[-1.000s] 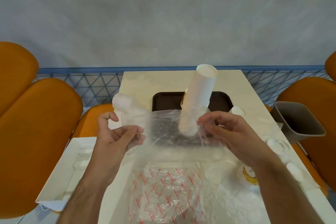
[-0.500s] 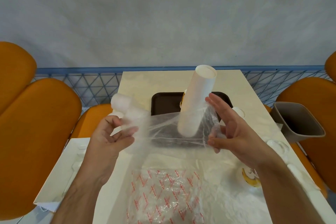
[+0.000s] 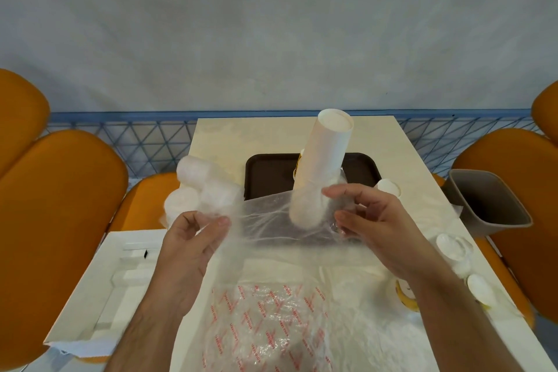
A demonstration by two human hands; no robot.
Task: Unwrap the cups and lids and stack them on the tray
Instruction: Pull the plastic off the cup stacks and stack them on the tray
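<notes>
Both hands hold clear wrap (image 3: 271, 220) mid-frame: left hand (image 3: 193, 238) pinches left edge, right hand (image 3: 371, 220) pinches right edge. Cup stack (image 3: 323, 166) on tray (image 3: 265, 172), tilted, centre of worktop (image 3: 217, 142).

Cream table (image 3: 380, 142) bears brown tray (image 3: 265, 172), wrappers (image 3: 271, 320).

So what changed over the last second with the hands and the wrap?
The right hand, whose fingers spread open half a second ago, has curled back into a grip on the clear plastic wrap. The left hand keeps pinching its end. The white cup stack stays on the brown tray.
</notes>
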